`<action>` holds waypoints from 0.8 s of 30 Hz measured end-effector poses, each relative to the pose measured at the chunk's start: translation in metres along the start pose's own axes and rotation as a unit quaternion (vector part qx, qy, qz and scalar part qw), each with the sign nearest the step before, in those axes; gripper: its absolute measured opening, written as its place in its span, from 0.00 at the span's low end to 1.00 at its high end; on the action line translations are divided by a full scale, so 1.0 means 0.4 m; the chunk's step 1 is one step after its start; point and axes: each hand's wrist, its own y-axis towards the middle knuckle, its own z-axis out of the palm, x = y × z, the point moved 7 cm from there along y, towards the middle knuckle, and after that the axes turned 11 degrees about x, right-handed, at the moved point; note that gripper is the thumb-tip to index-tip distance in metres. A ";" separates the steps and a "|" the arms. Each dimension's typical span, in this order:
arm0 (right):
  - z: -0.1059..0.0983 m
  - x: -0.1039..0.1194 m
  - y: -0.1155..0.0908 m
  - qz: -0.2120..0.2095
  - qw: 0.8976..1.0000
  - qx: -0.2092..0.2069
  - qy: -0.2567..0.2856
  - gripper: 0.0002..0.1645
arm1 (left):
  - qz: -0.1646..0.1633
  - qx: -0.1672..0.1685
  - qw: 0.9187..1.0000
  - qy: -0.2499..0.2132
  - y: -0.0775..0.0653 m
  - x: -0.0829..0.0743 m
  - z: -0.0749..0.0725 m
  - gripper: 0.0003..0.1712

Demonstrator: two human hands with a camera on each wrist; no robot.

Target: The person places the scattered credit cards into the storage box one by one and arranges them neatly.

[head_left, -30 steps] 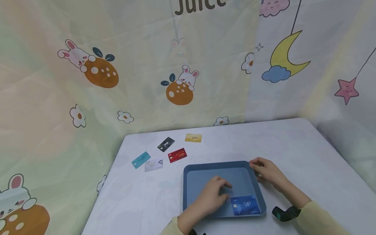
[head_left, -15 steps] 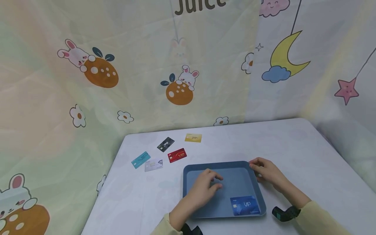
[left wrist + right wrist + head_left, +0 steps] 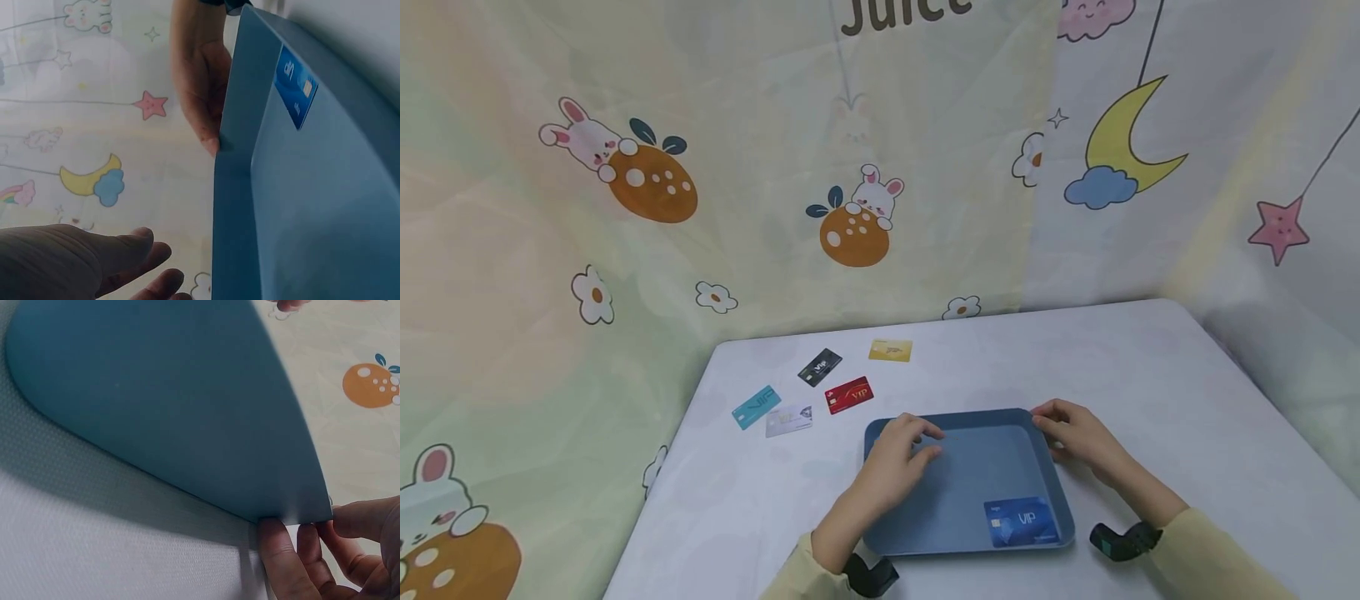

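Pinching blue tray (image 3: 981,457) at far-right corner, right hand (image 3: 1078,435), left hand (image 3: 895,460) over tray's left side, fingers loosely spread, blue VIP card (image 3: 1021,522) inside (near-right corner)

A blue tray (image 3: 977,458) with rounded corners is sitting on the white table (image 3: 1150,358). The right hand (image 3: 1077,437) is pinching its far right corner, and the left hand (image 3: 891,462) is hanging over its left side. A shiny blue card (image 3: 1021,522) saying VIP is lying face up in the near right corner. Past the tray, to the left, a teal card (image 3: 756,407), a whitish card (image 3: 789,420), a black card (image 3: 820,367), a red card (image 3: 849,395) and a gold card (image 3: 891,350) are lying flat.
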 end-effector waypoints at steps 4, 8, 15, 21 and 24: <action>0.000 -0.003 0.003 -0.001 1.000 0.000 0.000 0.20 | -0.010 -0.018 1.000 0.008 -0.001 0.020 -0.023 0.12; -0.001 0.001 0.002 -0.003 1.000 -0.001 -0.002 0.20 | -0.020 -0.031 0.999 0.012 -0.005 0.037 -0.045 0.11; -0.004 0.004 0.003 -0.002 1.000 -0.002 0.001 0.20 | -0.025 -0.048 0.999 0.006 -0.014 0.047 -0.081 0.11; -0.003 -0.001 0.004 0.001 1.000 -0.002 0.002 0.20 | -0.027 -0.064 0.998 0.010 -0.021 0.054 -0.106 0.11; -0.002 -0.005 0.005 0.002 1.000 0.000 0.007 0.20 | -0.029 -0.069 0.997 0.012 -0.025 0.063 -0.116 0.12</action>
